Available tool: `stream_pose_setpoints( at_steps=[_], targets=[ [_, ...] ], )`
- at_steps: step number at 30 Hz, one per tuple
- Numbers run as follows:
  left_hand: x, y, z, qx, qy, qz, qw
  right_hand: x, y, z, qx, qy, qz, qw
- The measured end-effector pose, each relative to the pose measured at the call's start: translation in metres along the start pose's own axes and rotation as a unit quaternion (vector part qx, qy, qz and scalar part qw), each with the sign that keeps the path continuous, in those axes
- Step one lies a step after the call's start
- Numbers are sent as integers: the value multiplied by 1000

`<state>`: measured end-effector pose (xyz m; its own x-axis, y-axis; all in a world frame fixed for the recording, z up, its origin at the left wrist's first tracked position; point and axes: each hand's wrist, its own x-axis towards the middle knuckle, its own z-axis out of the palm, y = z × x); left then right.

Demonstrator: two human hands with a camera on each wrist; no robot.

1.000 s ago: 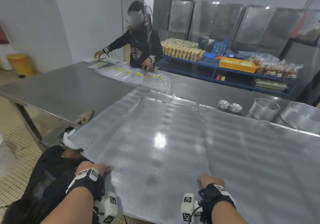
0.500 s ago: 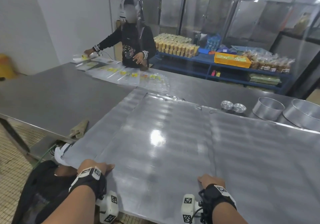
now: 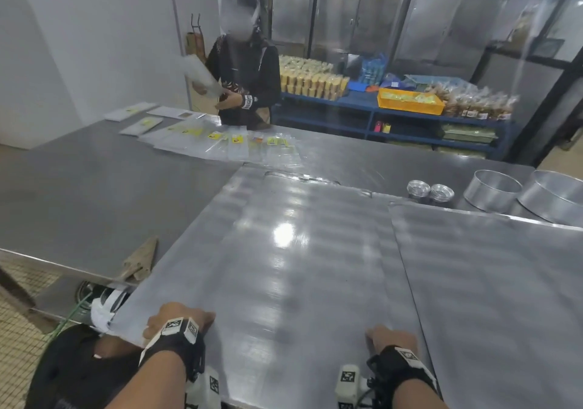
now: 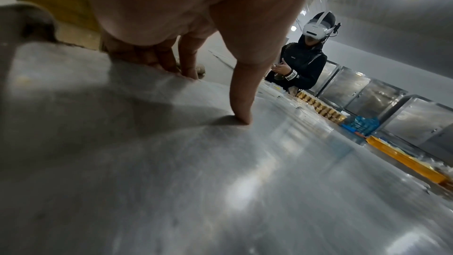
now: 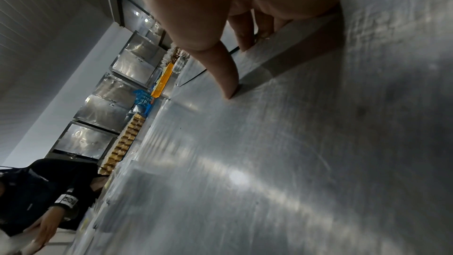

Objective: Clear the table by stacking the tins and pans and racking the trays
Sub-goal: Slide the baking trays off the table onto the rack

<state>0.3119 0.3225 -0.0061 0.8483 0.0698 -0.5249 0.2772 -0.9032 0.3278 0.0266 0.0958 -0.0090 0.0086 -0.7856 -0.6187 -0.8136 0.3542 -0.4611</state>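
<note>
With the left hand (image 3: 176, 320) and right hand (image 3: 389, 337) each pinching the near edge of the flat metal tray (image 3: 284, 266) at six o'clock, thumbs on top, lifting both sides evenly should clear the neighbouring tray (image 3: 492, 282) at three o'clock.

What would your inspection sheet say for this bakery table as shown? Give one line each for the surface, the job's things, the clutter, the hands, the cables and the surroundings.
Surface: steel table, dull, bare at left.
Job's things: large flat tray at the near edge; second tray beside it at right; two small tins; two round pans far right.
Clutter: clear bags with yellow labels; folded brown paper.
Hands: left hand and right hand grip the large tray's near edge, thumbs on top.
Cables: green cable under the table.
Surroundings: another person sorting bags; blue shelf of packed goods; steel cabinets.
</note>
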Motion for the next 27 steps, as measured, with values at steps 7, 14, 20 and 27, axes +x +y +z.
stream_pose_setpoints(
  at_steps=[7,14,20,27],
  targets=[
    [2,16,13,18,6,28,999,19,7,15,47,83,63,993],
    [25,23,31,4,-34,43,998,13,-4,19,28,128,79,988],
    [41,27,30,17,-51,80,995,40,2,18,33,71,55,995],
    [24,32,1,92,-113,174,974,44,7,8,-22,52,-1,998]
  ],
)
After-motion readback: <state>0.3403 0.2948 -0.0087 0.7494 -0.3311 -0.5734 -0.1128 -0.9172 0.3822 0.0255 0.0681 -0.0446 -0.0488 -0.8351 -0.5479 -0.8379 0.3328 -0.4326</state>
